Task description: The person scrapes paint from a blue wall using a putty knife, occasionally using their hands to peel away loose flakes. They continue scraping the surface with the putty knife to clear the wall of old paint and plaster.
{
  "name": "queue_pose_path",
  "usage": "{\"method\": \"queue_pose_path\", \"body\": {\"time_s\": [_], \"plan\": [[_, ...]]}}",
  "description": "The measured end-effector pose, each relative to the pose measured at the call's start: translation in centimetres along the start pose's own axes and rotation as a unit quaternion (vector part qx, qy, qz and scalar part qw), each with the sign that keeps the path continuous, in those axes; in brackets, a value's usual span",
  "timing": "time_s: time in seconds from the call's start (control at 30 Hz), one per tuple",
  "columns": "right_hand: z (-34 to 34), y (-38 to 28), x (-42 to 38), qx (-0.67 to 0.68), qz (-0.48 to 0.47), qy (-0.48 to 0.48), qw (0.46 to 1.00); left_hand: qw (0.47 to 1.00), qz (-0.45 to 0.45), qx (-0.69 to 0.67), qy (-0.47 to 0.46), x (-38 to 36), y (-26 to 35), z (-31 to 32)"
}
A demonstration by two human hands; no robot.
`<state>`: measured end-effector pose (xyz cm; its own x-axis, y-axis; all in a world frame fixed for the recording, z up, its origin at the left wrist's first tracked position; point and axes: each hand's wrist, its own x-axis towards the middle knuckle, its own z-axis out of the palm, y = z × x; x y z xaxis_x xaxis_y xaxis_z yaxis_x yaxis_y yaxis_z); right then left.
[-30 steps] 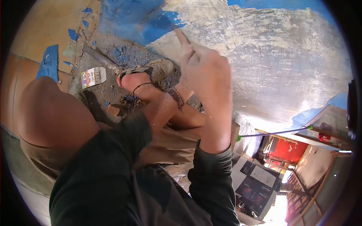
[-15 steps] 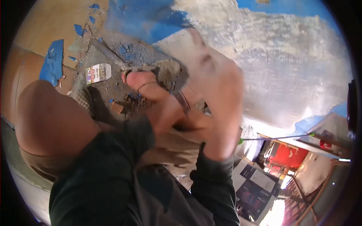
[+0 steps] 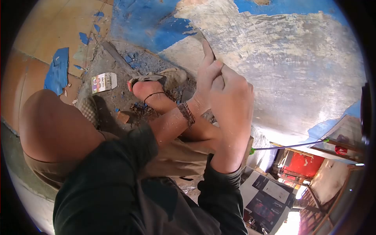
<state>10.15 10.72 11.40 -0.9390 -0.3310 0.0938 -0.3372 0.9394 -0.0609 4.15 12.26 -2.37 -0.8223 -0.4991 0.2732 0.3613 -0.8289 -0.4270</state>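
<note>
Tool (image 3: 203, 36) is being pinched by the left hand (image 3: 203, 83), its long axis being slanted up and leftward from the fingers, towards blue paint (image 3: 167, 34) on the wall (image 3: 293, 72). Beside the left hand, farther from the paint, the right hand (image 3: 232, 91) is being held curled; its grip is being hidden.

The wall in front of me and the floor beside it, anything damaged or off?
Yes. The wall's blue paint ends raggedly, leaving a pale, patchy surface. Blue flakes and grey rubble litter the ground by your foot, and a larger blue piece lies farther left, probably also fallen paint.
</note>
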Motion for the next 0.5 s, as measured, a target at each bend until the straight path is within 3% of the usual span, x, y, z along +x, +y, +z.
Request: {"method": "queue_pose_path", "body": {"time_s": [0.07,0.1,0.13,0.2,0.23,0.3,0.33,0.4,0.43,0.5], "plan": [[0.6,0.3,-0.4,0.013,0.010,0.029,0.999,0.992,-0.030,0.075,0.097,-0.7,0.7,3.2],[1.4,0.4,0.1,-0.014,0.012,-0.004,1.000,0.982,-0.045,0.111,0.144,-1.3,0.5,3.8],[1.8,0.3,0.5,-0.038,0.006,-0.033,0.999,0.982,-0.046,0.113,0.141,-1.2,0.0,1.8],[-0.2,0.3,-1.2,-0.006,0.008,-0.010,1.000,0.997,-0.016,0.075,-0.013,-1.2,-0.9,-2.2],[-0.8,0.1,-1.4,0.024,0.003,0.018,1.000,0.997,-0.010,0.078,-0.015,-0.9,-0.8,-2.4],[0.1,0.2,-0.3,0.027,-0.010,0.003,1.000,0.917,-0.007,0.385,0.099,-0.1,0.2,2.4],[0.5,0.6,0.0,0.028,-0.014,-0.010,0.999,0.918,-0.006,0.383,0.103,-0.6,0.9,2.0],[2.1,1.2,0.8,0.010,-0.029,-0.032,0.999,0.949,-0.093,0.248,0.168,-0.3,3.5,1.3],[2.6,1.3,1.0,-0.007,-0.040,-0.061,0.997,0.950,-0.090,0.249,0.167,-0.4,3.5,1.5],[0.6,1.3,-0.3,0.026,-0.042,-0.057,0.997,0.878,-0.021,0.474,0.058,-0.9,3.3,3.4]]}}
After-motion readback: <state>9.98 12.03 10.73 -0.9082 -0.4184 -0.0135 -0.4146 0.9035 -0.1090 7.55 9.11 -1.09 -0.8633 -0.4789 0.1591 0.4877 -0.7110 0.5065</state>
